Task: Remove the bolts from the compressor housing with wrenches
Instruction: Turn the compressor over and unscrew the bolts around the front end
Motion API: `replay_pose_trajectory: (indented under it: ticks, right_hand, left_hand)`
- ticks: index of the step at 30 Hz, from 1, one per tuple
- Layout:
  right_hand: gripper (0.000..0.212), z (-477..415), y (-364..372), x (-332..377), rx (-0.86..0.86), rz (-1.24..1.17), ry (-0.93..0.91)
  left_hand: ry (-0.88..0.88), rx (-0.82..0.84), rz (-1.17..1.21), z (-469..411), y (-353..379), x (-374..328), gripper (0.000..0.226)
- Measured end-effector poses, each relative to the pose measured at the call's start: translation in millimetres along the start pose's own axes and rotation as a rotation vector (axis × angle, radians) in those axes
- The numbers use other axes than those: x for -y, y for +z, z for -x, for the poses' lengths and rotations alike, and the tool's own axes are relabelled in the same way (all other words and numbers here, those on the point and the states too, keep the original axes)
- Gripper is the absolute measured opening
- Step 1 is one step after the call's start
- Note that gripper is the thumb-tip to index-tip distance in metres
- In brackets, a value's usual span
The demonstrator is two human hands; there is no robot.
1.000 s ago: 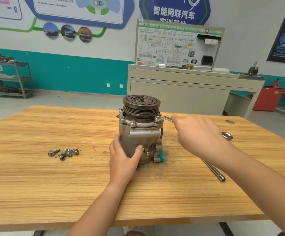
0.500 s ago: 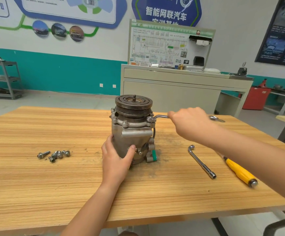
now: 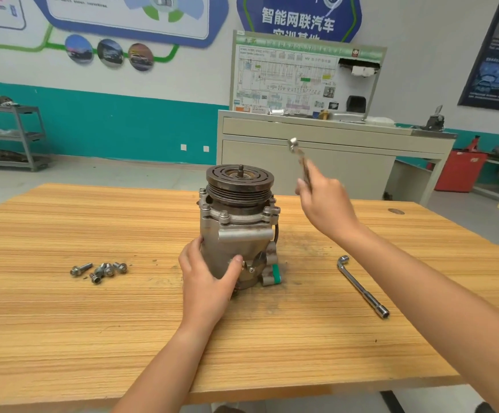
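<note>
The grey compressor (image 3: 236, 234) stands upright on the wooden table (image 3: 63, 323), its dark pulley on top. Bolts still sit in the flange around its upper rim. My left hand (image 3: 209, 281) grips the lower housing from the front left. My right hand (image 3: 322, 204) holds a silver wrench (image 3: 297, 156) raised in the air to the right of the pulley, its ring end pointing up and clear of the bolts. Several removed bolts (image 3: 100, 269) lie in a loose group on the table to the left.
An L-shaped socket wrench (image 3: 361, 286) lies on the table to the right of the compressor. Behind the table stand a beige cabinet (image 3: 316, 162) with a wiring display board, a metal shelf cart (image 3: 10, 135) at the far left, and a red bin (image 3: 460, 171) at the right.
My right hand has lifted the wrench off the flange bolt on the compressor's right side and swung it up into the air. My left hand keeps its grip on the housing.
</note>
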State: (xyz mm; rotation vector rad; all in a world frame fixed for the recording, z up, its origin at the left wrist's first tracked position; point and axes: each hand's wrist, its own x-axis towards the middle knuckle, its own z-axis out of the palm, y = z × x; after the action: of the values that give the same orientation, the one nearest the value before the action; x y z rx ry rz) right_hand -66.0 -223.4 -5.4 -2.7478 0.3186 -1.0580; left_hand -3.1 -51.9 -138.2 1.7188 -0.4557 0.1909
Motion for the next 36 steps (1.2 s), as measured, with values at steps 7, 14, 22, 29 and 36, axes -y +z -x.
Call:
replay_pose_trajectory:
  ticks: [7, 14, 22, 29, 36]
  right_hand:
    - [0.029, 49.7, -43.3, 15.1, 0.222, 0.473, -0.123]
    - [0.042, 39.5, -43.4, 28.6, 0.329, 0.71, -0.162]
    - [0.06, 46.7, -32.4, 53.1, 0.415, 0.889, -0.238]
    - [0.048, -6.1, -36.5, -1.5, 0.356, 0.845, -0.283]
    - [0.03, -28.0, 31.5, -12.9, 0.216, 0.589, -0.245]
  left_hand:
    - [0.016, -0.01, -0.016, 1.2, 0.6, 0.3, 0.077]
    - [0.019, -0.012, -0.025, 0.2, 0.7, 0.2, 0.078]
    - [0.017, -0.013, -0.026, 0.8, 0.8, -0.5, 0.077]
    - [0.007, -0.002, -0.02, 0.6, 0.7, -0.3, 0.078]
    - [-0.009, 0.012, -0.009, 1.4, -0.5, -2.3, 0.078]
